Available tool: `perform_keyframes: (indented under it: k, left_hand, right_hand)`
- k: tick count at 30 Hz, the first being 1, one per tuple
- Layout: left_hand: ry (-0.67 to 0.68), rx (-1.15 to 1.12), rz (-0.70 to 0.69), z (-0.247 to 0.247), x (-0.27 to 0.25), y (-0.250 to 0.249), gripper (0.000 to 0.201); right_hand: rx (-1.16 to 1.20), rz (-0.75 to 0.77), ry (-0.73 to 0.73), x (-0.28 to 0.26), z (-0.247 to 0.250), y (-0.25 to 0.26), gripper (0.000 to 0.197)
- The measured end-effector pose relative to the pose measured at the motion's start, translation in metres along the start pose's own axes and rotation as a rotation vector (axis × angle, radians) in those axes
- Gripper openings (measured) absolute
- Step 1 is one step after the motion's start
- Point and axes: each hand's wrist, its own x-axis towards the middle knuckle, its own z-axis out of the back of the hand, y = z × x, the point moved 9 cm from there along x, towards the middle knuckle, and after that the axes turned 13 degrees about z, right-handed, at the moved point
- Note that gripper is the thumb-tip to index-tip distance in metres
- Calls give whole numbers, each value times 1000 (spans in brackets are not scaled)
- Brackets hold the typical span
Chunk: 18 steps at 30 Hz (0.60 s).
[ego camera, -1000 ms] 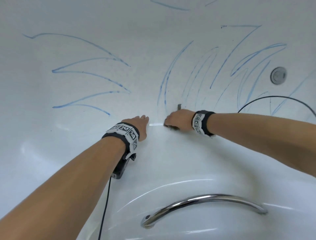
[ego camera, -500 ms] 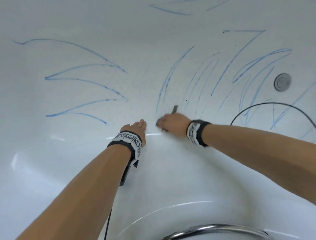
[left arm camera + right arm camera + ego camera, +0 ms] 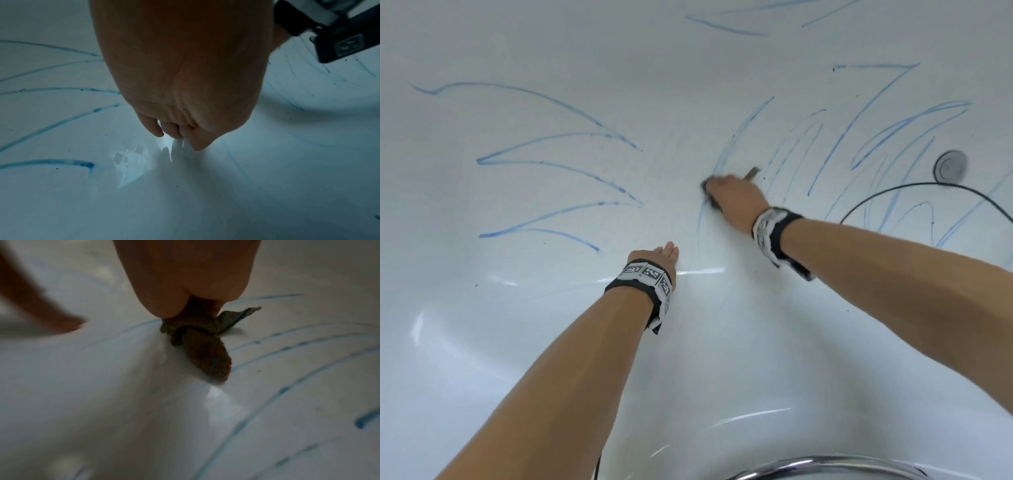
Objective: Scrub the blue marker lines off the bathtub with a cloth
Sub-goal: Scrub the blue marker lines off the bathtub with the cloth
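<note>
Blue marker lines (image 3: 558,164) cross the white bathtub (image 3: 517,325) on the left and on the right (image 3: 869,144). My right hand (image 3: 726,193) grips a bunched brown cloth (image 3: 203,350) and presses it on the tub floor over a faint blue line (image 3: 700,219). A corner of the cloth (image 3: 752,173) sticks out past the knuckles. My left hand (image 3: 666,255) rests on the tub with straight fingers (image 3: 158,129), nearer to me and left of the right hand, holding nothing.
A round metal drain cap (image 3: 950,166) sits at the far right. A black cable (image 3: 914,190) arcs over the tub behind my right forearm. A chrome grab handle (image 3: 825,467) lies at the bottom edge. Small dark specks dot the surface.
My right hand has pushed the cloth forward, away from me and up along the blue line. The left hand has stayed resting on the tub. The view has shifted forward.
</note>
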Motion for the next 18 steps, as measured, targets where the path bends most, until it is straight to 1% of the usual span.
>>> perform_keyframes:
  k: [2, 4, 5, 6, 7, 8, 9, 11, 13, 14, 16, 17, 18]
  left_hand:
    - [2, 20, 4, 1, 4, 1, 72]
    - [6, 28, -2, -1, 8, 1, 72]
    - [9, 32, 0, -2, 10, 1, 72]
    - [12, 26, 4, -4, 12, 1, 72]
    - [10, 16, 4, -6, 13, 0, 73]
    - [3, 7, 2, -7, 13, 0, 75]
    - [-4, 1, -3, -8, 14, 0, 76]
    - [3, -18, -18, -8, 12, 1, 78]
    - [12, -27, -22, -6, 8, 3, 81]
    - [12, -24, -25, -5, 7, 4, 82]
    - [23, -40, -37, -5, 6, 5, 83]
    - [23, -48, -39, -5, 6, 5, 83]
    - [16, -51, -37, -5, 6, 5, 83]
  right_hand:
    - [-39, 255, 189, -25, -32, 45, 33]
    - [-137, 506, 386, -51, -55, 79, 32]
    - [-187, 579, 431, -55, -58, 83, 31]
    - [-215, 608, 428, -50, -50, 81, 32]
    - [-227, 586, 382, -36, -41, 72, 34]
    - [-214, 501, 292, -18, -26, 55, 35]
    - [-184, 382, 179, 2, -4, 34, 35]
    - [-117, 148, -31, 30, 43, -11, 27]
    - [-76, -47, -132, 43, 71, -47, 17]
    - [-66, -112, -174, 46, 78, -57, 15]
    - [-35, -200, -241, 45, 77, -58, 13]
    - [-14, -220, -261, 42, 70, -53, 12]
    - [14, -209, -262, 40, 59, -42, 13]
